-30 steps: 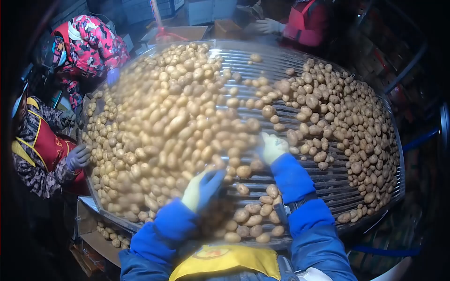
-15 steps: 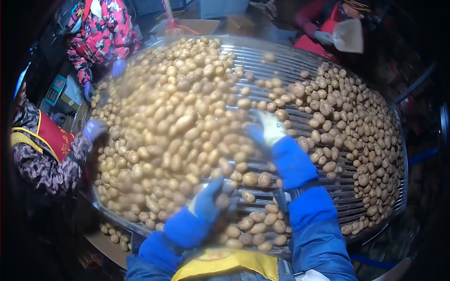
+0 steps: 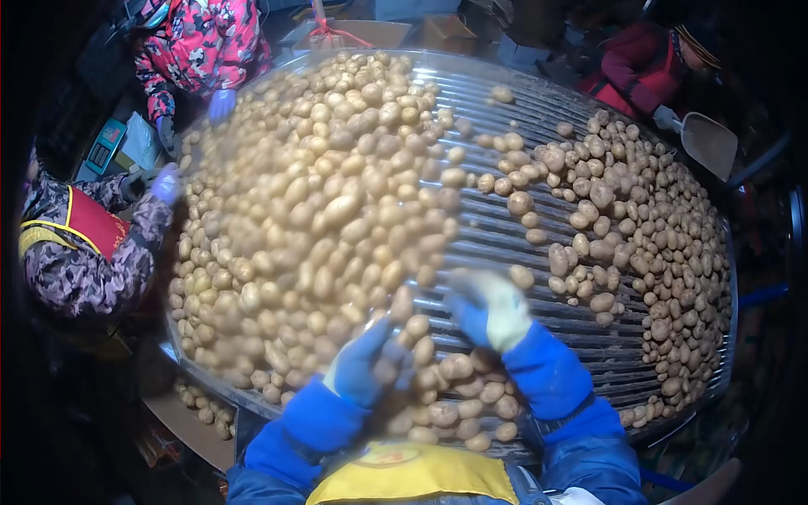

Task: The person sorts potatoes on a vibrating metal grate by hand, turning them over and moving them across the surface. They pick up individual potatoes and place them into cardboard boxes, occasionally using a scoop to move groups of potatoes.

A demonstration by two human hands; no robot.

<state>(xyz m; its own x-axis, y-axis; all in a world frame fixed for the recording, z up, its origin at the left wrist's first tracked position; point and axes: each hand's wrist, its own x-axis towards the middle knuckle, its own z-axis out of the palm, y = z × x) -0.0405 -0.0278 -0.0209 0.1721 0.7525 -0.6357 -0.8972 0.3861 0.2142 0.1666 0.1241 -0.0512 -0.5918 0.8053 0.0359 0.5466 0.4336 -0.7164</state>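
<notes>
Potatoes (image 3: 341, 206) are heaped over the left part of a slatted metal sorting table. My left hand (image 3: 358, 366), in a blue and pale glove, is at the near edge of this heap, its fingers curled round a potato (image 3: 388, 369). To the right, my right hand (image 3: 495, 311), gloved alike, hovers over the bare slats (image 3: 497, 240) with its fingers stretched toward the heap. It looks empty, though motion smears the fingertips. A smaller group of potatoes (image 3: 459, 412) lies just in front of my body, between my forearms.
More potatoes (image 3: 673, 261) line the table's right side. Two co-workers in purple gloves stand at the left, one in a pink patterned jacket (image 3: 202, 46), one in a red vest (image 3: 97, 223). Another person (image 3: 640, 71) at the far right holds a scoop (image 3: 709, 143). A teal scale (image 3: 105, 145) stands left.
My right hand has come down toward me, and potatoes near it have shifted nearer. My left hand has moved slightly left. The far-right person's scoop has swung lower and to the right.
</notes>
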